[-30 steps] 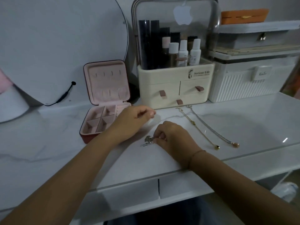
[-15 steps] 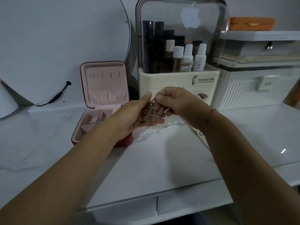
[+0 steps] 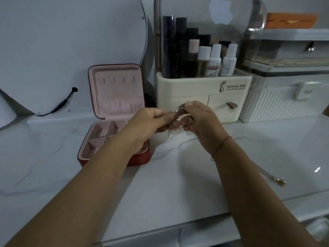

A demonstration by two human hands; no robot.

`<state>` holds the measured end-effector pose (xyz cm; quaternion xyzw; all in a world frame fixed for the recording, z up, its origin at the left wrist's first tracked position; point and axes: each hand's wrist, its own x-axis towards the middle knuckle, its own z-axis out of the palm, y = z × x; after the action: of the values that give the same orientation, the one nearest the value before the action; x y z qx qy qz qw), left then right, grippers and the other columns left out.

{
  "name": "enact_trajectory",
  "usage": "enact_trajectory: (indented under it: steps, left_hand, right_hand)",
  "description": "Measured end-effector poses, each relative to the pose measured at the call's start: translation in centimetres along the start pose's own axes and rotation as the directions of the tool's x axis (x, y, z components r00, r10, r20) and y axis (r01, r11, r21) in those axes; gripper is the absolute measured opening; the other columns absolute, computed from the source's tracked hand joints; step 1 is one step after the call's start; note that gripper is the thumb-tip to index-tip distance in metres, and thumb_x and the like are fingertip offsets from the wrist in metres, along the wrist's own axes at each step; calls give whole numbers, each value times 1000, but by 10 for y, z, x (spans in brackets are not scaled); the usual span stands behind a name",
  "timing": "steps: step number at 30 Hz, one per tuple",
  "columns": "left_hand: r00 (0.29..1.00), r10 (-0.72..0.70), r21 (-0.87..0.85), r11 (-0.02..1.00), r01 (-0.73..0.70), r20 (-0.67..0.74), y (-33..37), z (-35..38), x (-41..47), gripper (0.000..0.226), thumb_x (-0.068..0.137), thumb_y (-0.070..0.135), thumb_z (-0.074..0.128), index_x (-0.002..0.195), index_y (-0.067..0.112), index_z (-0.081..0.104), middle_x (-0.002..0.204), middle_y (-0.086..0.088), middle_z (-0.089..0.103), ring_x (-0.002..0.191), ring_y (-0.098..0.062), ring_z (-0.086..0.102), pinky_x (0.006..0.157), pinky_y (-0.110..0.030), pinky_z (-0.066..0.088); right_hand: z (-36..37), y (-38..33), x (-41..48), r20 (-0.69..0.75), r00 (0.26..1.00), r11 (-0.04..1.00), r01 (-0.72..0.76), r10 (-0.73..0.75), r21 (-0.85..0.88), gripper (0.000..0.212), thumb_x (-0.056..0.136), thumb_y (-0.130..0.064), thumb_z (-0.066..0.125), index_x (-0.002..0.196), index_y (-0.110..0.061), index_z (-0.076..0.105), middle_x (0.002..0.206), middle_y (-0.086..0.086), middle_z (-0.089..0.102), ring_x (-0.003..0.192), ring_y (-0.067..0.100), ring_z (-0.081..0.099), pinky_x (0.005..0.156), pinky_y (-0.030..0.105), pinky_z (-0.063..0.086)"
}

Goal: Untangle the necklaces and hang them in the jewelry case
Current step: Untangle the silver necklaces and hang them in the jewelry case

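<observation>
Pinching the tangled necklace (image 3: 179, 110) with left hand (image 3: 147, 123) and right hand (image 3: 203, 122), held above the bench (image 3: 178, 184) to let slack dangle. Working near the open case (image 3: 115, 90), likely for quick hanging.

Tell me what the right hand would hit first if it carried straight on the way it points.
Probably the drawer front of the cream cosmetic organizer, directly beyond the right hand, which pinches the silver necklace with the left hand. Depth is unclear.
</observation>
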<state>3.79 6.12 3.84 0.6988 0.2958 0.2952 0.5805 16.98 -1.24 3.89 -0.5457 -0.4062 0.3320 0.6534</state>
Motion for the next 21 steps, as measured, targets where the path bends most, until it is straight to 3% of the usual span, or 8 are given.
enact_trajectory:
  steps: [4,7,13,17,21]
  left_hand:
    - [999,10,20,1000,-9,-39,-1,-2,-4,22,88,25,65,99,7,72,91,-6,75,99,-22,68,94,-32,49]
    - [998,19,3,1000,-19,-66,-1,0,-7,22,85,28,66,92,8,72,84,-4,75,90,-17,70,90,-27,52]
    - [999,26,-51,998,-28,-38,-5,-1,-9,21,83,5,68,104,2,69,82,-6,75,77,-13,71,80,-22,55]
    - [1000,21,-63,998,-22,-10,-2,0,-12,19,84,5,67,101,-3,68,79,-11,74,69,-18,71,67,-20,56]
    - [1000,17,-38,999,-17,17,-1,0,-13,16,83,7,67,95,-4,68,76,-13,73,68,-20,70,70,-22,57]
  right_hand:
    - [4,0,-3,-8,1000,999,8,-7,41,18,102,-15,40,91,-5,51,78,6,63,52,15,51,55,27,38]
    - [6,2,-5,-22,999,998,35,-33,61,17,101,-15,42,89,-7,51,69,6,60,50,13,51,54,26,40]
    - [6,2,-5,-78,994,970,90,-74,228,18,102,-14,40,86,-8,46,68,10,61,47,13,55,55,28,43]
    - [5,2,-7,-84,992,960,117,-99,256,19,104,-17,35,92,-7,44,72,10,64,49,14,56,53,26,45]
    - [3,1,-8,-92,989,952,136,-114,275,23,105,-17,31,88,-8,43,71,10,64,49,15,57,49,25,46]
